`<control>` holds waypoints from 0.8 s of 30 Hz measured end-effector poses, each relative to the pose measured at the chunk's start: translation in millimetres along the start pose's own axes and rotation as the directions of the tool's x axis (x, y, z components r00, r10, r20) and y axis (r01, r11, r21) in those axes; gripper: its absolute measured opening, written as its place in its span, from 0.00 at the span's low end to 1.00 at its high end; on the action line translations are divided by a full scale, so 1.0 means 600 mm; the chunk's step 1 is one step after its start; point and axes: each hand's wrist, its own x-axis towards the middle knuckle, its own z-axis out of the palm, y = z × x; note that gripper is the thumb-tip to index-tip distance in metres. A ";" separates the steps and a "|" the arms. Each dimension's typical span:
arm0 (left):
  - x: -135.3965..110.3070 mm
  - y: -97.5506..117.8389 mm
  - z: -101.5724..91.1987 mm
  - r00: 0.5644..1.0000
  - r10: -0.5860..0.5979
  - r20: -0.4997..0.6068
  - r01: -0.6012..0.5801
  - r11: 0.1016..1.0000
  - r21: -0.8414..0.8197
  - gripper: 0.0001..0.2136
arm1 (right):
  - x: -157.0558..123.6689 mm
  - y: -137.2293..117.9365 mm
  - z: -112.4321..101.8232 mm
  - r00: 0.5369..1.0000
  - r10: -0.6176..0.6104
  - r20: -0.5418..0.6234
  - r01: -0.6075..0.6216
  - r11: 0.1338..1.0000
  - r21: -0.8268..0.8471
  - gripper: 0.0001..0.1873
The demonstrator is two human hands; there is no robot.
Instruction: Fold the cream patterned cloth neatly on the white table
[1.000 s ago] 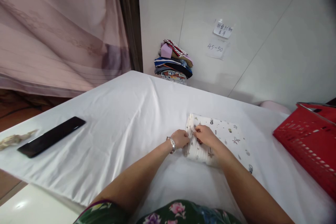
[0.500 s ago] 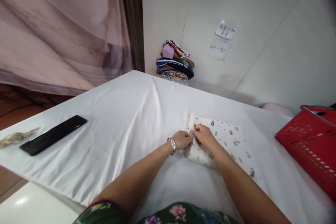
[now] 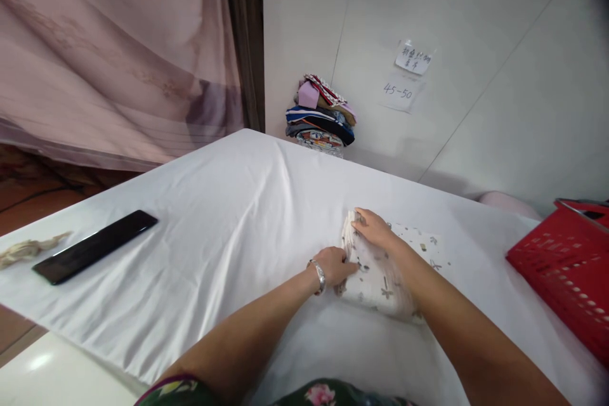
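Note:
A folded white cloth with small printed figures (image 3: 380, 279) lies on the white-covered table (image 3: 228, 222). My left hand (image 3: 335, 265), with a silver bracelet at the wrist, pinches the cloth's near left edge with closed fingers. My right hand (image 3: 373, 228) rests on the cloth's far left corner, fingers curled down over the folded layers and pressing them.
A long black flat object (image 3: 92, 246) lies at the table's left, with a beige scrap (image 3: 28, 248) beside it. A red plastic basket (image 3: 566, 269) stands at the right edge. A pile of folded clothes (image 3: 321, 115) sits by the wall, under two paper notes (image 3: 404, 76). Pink curtain at left.
My hands, together at the middle of the cloth's left edge before, have parted: the right moved to the far corner, the left slid toward the near edge. The view shifted slightly.

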 end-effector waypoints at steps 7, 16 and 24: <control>-0.003 0.002 0.001 1.000 0.006 -0.015 -0.006 1.000 0.012 0.19 | 0.029 0.030 0.005 0.998 -0.013 0.062 0.008 0.997 0.078 0.19; -0.005 0.003 0.000 1.000 0.029 0.003 -0.029 0.999 0.029 0.24 | 0.031 0.034 0.019 0.996 0.037 -0.079 -0.023 0.985 0.172 0.15; -0.016 0.012 -0.024 0.966 0.066 0.249 -0.083 0.995 0.058 0.24 | 0.031 0.043 0.012 1.000 -0.025 0.005 0.025 0.992 0.122 0.17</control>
